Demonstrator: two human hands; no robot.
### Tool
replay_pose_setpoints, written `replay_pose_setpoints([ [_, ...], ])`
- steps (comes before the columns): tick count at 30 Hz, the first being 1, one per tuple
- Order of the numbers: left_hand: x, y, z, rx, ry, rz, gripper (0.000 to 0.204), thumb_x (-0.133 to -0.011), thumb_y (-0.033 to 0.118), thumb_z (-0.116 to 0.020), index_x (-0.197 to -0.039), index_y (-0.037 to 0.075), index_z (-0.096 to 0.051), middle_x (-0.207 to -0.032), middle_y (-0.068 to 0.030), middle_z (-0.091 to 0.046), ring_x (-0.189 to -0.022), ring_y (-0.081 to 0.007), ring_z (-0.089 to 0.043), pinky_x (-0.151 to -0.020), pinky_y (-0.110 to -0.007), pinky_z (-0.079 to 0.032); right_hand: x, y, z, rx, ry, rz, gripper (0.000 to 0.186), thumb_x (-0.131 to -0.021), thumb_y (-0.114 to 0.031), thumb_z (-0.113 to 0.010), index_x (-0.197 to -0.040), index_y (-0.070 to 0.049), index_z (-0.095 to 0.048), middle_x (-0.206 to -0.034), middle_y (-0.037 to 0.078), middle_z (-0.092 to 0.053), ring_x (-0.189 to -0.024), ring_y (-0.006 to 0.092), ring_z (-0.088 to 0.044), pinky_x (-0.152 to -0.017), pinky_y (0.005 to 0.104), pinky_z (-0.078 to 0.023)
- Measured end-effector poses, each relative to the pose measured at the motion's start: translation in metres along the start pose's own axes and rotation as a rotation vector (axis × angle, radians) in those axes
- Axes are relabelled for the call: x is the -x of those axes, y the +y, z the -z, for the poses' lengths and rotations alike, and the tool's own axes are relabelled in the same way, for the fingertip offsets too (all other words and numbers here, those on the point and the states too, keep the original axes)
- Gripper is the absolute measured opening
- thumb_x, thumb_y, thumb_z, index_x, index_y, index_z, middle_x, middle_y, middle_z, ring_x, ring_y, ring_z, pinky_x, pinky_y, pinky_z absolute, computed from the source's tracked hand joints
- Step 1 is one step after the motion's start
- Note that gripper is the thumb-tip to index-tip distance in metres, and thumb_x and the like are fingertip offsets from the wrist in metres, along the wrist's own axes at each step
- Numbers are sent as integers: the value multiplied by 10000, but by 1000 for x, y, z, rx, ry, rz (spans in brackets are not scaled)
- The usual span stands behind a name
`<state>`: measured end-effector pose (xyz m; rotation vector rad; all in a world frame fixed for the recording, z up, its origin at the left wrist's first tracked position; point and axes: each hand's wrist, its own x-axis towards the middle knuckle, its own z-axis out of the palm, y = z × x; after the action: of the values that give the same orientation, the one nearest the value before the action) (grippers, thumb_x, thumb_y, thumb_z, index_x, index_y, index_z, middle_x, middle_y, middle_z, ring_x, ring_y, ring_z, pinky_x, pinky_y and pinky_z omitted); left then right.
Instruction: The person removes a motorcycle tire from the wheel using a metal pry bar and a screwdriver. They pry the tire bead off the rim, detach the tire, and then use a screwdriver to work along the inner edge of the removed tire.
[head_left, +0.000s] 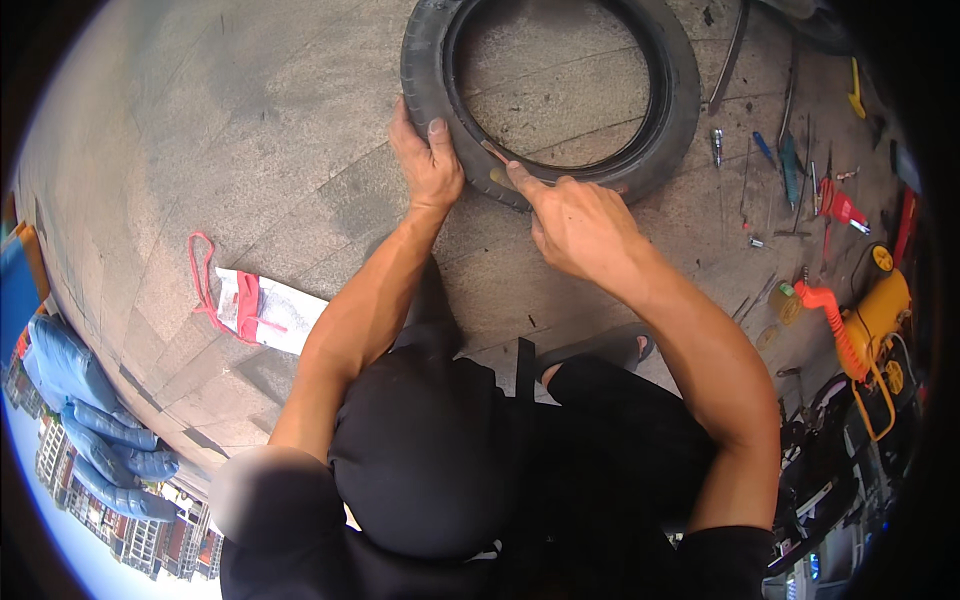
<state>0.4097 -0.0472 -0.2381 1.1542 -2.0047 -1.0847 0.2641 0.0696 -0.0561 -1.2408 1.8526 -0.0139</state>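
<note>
Tyre lying flat on the paved ground, directly ahead of both hands at its near rim. Right hand has its fingertips pinched on a small reddish tool pressed to the inner bead, other fingers curled. Left hand lies open and flat, thumb over the tread, just beside it. Both forearms reach forward, elbows bent. Scattered hand tools and a yellow pump sit well apart to the right.

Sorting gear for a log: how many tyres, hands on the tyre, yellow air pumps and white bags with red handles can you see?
tyre: 1
Hands on the tyre: 2, the left hand and the right hand
yellow air pump: 1
white bag with red handles: 1
Total: 5
</note>
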Motion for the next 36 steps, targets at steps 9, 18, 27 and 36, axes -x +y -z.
replay_pose_setpoints([
  [9,-4,1,1,22,1,-1,664,-984,368,-515,-1412,-105,-329,-1379,-286,-405,-1281,-415,-392,-1104,-479,-287,59,56,35,524,-79,-37,606,-814,-3,-543,-1394,-178,-552,-836,183,-654,-743,323,-681,-646,418,-539],
  [18,-2,1,0,19,10,10,662,-978,356,-534,-1412,-102,-333,-1381,-285,-401,-1282,-407,-385,-1106,-475,-283,55,109,72,855,-72,-187,569,-845,-34,-524,-1397,-168,-547,-759,131,-658,-692,281,-674,-591,386,-530],
  [27,-2,-2,-2,28,35,3,650,-970,330,-553,-1407,-103,-344,-1374,-284,-415,-1277,-409,-400,-1107,-466,-288,71,41,12,596,-76,-66,571,-829,-57,-546,-1399,-89,-532,-773,170,-648,-684,291,-681,-574,393,-533],
  [36,-1,-2,-2,7,43,-4,655,-973,353,-545,-1397,-110,-357,-1370,-287,-423,-1275,-410,-407,-1101,-471,-294,45,127,50,132,259,-238,489,-870,-107,-486,-1349,-26,-541,-926,313,-652,-872,445,-649,-800,477,-508],
])
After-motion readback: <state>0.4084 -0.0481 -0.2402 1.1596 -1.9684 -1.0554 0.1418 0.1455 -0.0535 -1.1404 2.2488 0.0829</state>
